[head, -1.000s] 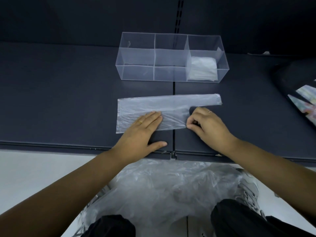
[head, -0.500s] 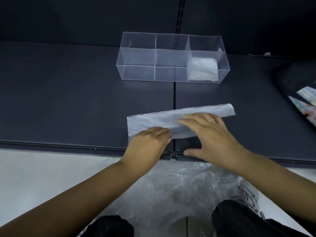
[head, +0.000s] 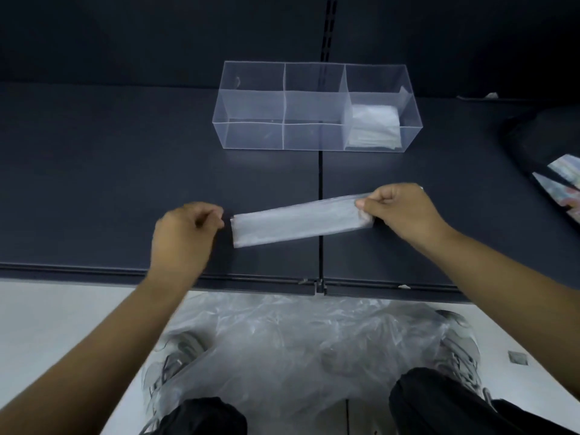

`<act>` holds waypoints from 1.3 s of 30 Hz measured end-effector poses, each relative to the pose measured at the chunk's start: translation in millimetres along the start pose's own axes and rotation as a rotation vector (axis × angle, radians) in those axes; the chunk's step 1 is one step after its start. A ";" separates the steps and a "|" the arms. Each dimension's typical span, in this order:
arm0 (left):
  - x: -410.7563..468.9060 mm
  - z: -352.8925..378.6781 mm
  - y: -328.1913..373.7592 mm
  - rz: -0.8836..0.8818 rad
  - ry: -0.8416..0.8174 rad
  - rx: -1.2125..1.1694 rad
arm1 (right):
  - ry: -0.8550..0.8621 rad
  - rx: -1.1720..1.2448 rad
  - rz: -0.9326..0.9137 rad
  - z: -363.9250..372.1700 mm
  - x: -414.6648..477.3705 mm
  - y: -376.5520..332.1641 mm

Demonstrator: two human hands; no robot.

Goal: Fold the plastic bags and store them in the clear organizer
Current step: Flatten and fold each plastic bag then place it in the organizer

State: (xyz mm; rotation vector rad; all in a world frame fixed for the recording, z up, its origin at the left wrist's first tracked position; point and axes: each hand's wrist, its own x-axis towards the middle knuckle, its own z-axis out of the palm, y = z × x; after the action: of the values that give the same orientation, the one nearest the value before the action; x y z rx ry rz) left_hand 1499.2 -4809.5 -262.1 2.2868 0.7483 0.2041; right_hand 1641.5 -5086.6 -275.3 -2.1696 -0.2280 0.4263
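Dark shelf (head: 125, 183), folded bag (head: 298, 224), right hand (head: 405, 211) pinching one end, left hand (head: 182, 237) curled empty beside the other

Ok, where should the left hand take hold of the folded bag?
The folded bag is a thin strip running left-right, its right end pinched by the right hand; so pinch the free left short edge, coming in from the left.

**Round the edges: shelf, floor, shoes**

A dark grey metal shelf (head: 125, 183) lies beneath the left hand (head: 185, 233) and the right hand (head: 405, 211). Well to the right of the right hand sits a black rounded object with a colourful printed panel (head: 546, 142). Nearer than both hands are a pale floor (head: 62, 324), grey lace-up sneakers (head: 175, 356) and black trousers (head: 439, 400).
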 end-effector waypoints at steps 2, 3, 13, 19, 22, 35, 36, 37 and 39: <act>-19.7 10.6 15.6 0.351 0.179 0.186 | 0.055 -0.067 -0.030 1.9 2.2 -3.4; -30.3 19.6 24.2 0.494 0.159 0.212 | 0.087 -0.103 -0.054 2.9 3.3 -6.0; -50.7 82.1 15.5 0.570 -0.366 0.765 | 0.313 -0.492 -0.294 18.5 -3.9 -19.4; -51.0 83.3 13.5 0.585 -0.349 0.729 | -0.299 -0.768 -0.577 61.1 -37.3 -7.9; -51.9 77.6 14.9 0.596 -0.357 0.733 | -0.237 -0.923 -0.444 33.9 -30.4 19.7; -47.9 73.5 12.3 0.617 -0.358 0.752 | 0.162 -0.568 -0.243 -35.8 16.7 43.4; -46.0 72.0 11.5 0.633 -0.363 0.743 | 0.157 -0.554 -0.276 -35.7 14.6 42.4; -43.8 70.4 10.8 0.649 -0.371 0.734 | 0.157 -0.534 -0.300 -35.9 10.0 42.2; -37.0 67.3 7.8 0.683 -0.390 0.733 | 0.156 -0.483 -0.272 -37.6 -3.8 42.8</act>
State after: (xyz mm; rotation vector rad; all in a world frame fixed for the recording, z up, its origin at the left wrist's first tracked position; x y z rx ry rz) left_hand 1495.7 -4874.3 -303.8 3.0734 -0.2395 -0.2539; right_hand 1652.7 -5141.1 -288.4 -2.5780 -0.5787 0.0440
